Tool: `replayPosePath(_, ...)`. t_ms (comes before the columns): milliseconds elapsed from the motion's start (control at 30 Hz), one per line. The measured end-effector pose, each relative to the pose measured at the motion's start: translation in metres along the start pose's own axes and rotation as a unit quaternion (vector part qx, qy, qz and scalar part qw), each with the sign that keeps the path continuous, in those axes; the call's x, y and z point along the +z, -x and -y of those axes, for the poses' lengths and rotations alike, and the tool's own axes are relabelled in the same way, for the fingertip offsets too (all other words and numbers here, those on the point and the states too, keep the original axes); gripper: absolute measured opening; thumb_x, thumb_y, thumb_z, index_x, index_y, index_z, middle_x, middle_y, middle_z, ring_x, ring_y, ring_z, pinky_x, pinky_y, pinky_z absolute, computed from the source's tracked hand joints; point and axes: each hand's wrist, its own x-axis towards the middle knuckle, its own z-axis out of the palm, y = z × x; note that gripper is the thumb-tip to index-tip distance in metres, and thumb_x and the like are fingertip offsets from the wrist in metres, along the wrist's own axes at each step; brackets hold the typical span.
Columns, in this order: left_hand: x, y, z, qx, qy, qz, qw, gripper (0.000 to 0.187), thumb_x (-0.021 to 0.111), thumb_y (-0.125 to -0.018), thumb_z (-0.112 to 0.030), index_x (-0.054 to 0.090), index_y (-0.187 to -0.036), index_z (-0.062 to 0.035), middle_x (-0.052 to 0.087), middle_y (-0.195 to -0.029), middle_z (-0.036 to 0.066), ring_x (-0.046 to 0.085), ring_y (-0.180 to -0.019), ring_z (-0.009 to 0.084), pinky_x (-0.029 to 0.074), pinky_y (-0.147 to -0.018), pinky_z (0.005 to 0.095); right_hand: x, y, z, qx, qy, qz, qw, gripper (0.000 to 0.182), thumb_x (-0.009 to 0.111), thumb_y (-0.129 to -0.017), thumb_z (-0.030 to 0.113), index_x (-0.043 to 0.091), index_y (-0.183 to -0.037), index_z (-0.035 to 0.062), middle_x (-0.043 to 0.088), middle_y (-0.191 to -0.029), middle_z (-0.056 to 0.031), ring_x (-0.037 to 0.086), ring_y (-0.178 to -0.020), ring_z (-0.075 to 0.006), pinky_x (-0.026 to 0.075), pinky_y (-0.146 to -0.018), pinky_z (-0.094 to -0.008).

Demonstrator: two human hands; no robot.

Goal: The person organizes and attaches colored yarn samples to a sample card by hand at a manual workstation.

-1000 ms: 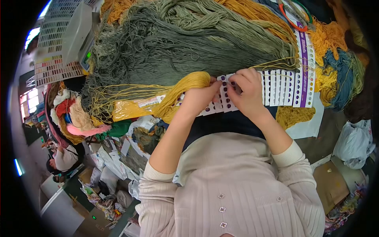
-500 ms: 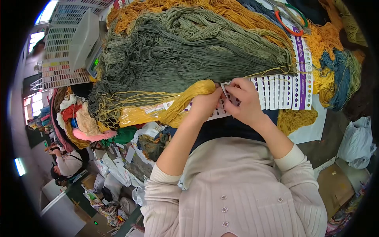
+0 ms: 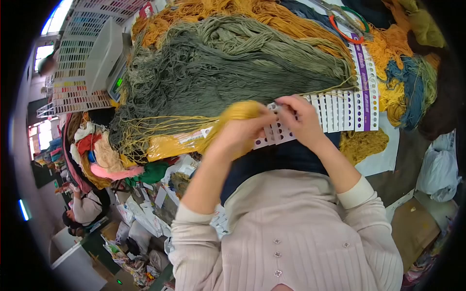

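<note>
In the head view my left hand (image 3: 242, 131) is closed around a looped bundle of yellow thread (image 3: 238, 111), with loose strands trailing to the left. Just right of it, my right hand (image 3: 307, 125) hovers over a row of white punched thread cards (image 3: 330, 112). Its fingers are bent and partly blurred, so I cannot make out anything in them. The cards overlap like a fan and have round holes along them. Beyond both hands lies a large heap of grey-green thread (image 3: 208, 72). A purple-striped punched card (image 3: 361, 87) lies at the right end of the row.
Orange thread (image 3: 233, 12) lies along the far side, and blue skeins (image 3: 410, 89) at the right. Red-and-green-handled cutters (image 3: 347, 29) rest at the upper right. A device with a green display (image 3: 118, 83) stands at the left. Another person (image 3: 87, 208) is in the left background.
My left hand has drawn left and slightly toward me, away from my right hand, with the yellow thread in it. My right hand has shifted slightly; its fingers have lifted off the card edge.
</note>
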Motion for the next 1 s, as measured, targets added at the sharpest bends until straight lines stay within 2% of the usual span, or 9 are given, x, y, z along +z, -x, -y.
replayPosePath(133, -0.116, 0.064, -0.028, 0.146, 0.168, -0.235, 0.946, 0.014, 0.051, -0.076, -0.01, 0.05, -0.089, -0.0042, 0.056, -0.067, 0.005, 0.039, -0.039, 0.0031, 0.032, -0.033, 0.0155, 0.009, 0.002, 0.003, -0.111, 0.197, -0.019, 0.974, 0.035, 0.062, -0.058, 0.013, 0.052, -0.09, 0.0041, 0.049, -0.076, -0.0076, 0.047, -0.074, -0.0233, 0.035, -0.067, -0.033)
replayPosePath(167, -0.2, 0.071, -0.009, 0.221, 0.321, -0.117, 0.914, 0.018, 0.047, -0.075, -0.003, 0.05, -0.093, -0.0013, 0.054, -0.071, 0.005, 0.039, -0.042, 0.0035, 0.033, -0.035, 0.0145, 0.01, 0.002, 0.002, -0.103, 0.202, -0.018, 0.974, 0.036, 0.063, -0.057, 0.014, 0.052, -0.09, 0.0044, 0.049, -0.076, -0.0076, 0.047, -0.074, -0.0236, 0.035, -0.068, -0.0333)
replayPosePath(267, -0.304, 0.123, 0.047, 0.297, 0.357, -0.262, 0.846, 0.035, 0.04, -0.076, 0.004, 0.039, -0.111, 0.0071, 0.053, -0.088, 0.006, 0.043, -0.049, 0.0043, 0.036, -0.041, 0.0132, 0.016, 0.001, 0.005, -0.096, 0.21, -0.008, 0.973, 0.038, 0.064, -0.055, 0.015, 0.051, -0.089, 0.0052, 0.048, -0.077, -0.0075, 0.046, -0.076, -0.0242, 0.033, -0.069, -0.0339)
replayPosePath(400, -0.122, 0.113, 0.021, 0.137, 0.412, -0.067, 0.898, 0.034, 0.045, -0.082, -0.012, 0.04, -0.111, 0.0039, 0.055, -0.092, 0.01, 0.045, -0.051, 0.0024, 0.035, -0.039, 0.0117, 0.016, 0.003, 0.006, -0.118, 0.211, -0.017, 0.97, 0.037, 0.063, -0.056, 0.012, 0.05, -0.09, 0.0056, 0.048, -0.079, -0.0071, 0.046, -0.079, -0.0235, 0.032, -0.07, -0.0334)
replayPosePath(467, -0.078, 0.086, 0.042, 0.102, 0.431, 0.103, 0.891, 0.039, 0.039, -0.086, -0.025, 0.038, -0.112, 0.0036, 0.051, -0.104, 0.015, 0.052, -0.078, 0.0128, 0.046, -0.062, 0.0264, 0.015, 0.002, 0.014, -0.147, 0.191, -0.044, 0.97, 0.027, 0.063, -0.058, 0.007, 0.052, -0.083, 0.0045, 0.049, -0.079, -0.0076, 0.047, -0.077, -0.024, 0.035, -0.067, -0.0321)
replayPosePath(533, -0.037, 0.074, 0.03, 0.102, 0.384, 0.093, 0.913, 0.044, 0.032, -0.087, -0.032, 0.037, -0.115, 0.0014, 0.045, -0.113, 0.016, 0.046, -0.102, 0.0228, 0.041, -0.082, 0.037, 0.016, 0.007, 0.022, -0.1, 0.093, -0.021, 0.99, 0.019, 0.062, -0.061, 0.006, 0.054, -0.078, 0.0026, 0.05, -0.075, -0.0081, 0.049, -0.068, -0.0219, 0.038, -0.06, -0.0298)
replayPosePath(633, -0.011, 0.059, 0.028, 0.13, 0.378, 0.088, 0.912, 0.05, 0.024, -0.088, -0.036, 0.034, -0.116, 0.0042, 0.038, -0.118, 0.019, 0.042, -0.106, 0.0239, 0.042, -0.08, 0.0414, 0.019, 0.017, 0.051, 0.027, -0.095, 0.039, 0.994, 0.006, 0.058, -0.07, 0.004, 0.056, -0.073, -0.001, 0.052, -0.067, -0.0035, 0.046, -0.054, -0.007, 0.038, -0.046, -0.0211)
replayPosePath(700, -0.005, 0.056, 0.03, 0.133, 0.354, 0.133, 0.916, 0.052, 0.023, -0.088, -0.038, 0.034, -0.117, 0.0043, 0.039, -0.117, 0.018, 0.042, -0.106, 0.0244, 0.042, -0.08, 0.0416, 0.022, 0.017, 0.081, 0.228, -0.365, 0.112, 0.896, 0.008, 0.055, -0.073, 0.005, 0.057, -0.073, -0.0019, 0.054, -0.067, -0.0017, 0.045, -0.054, -0.0054, 0.036, -0.042, -0.0193)
replayPosePath(1000, -0.007, 0.064, 0.033, 0.144, 0.375, 0.146, 0.904, 0.059, 0.02, -0.087, -0.042, 0.03, -0.119, 0.0061, 0.044, -0.11, 0.016, 0.049, -0.095, 0.0248, 0.044, -0.076, 0.0381, 0.023, 0.015, 0.084, 0.256, -0.373, 0.155, 0.878, 0.01, 0.051, -0.073, 0.003, 0.058, -0.075, -0.0029, 0.053, -0.06, -0.002, 0.042, -0.046, -0.0051, 0.047, -0.049, -0.0219)
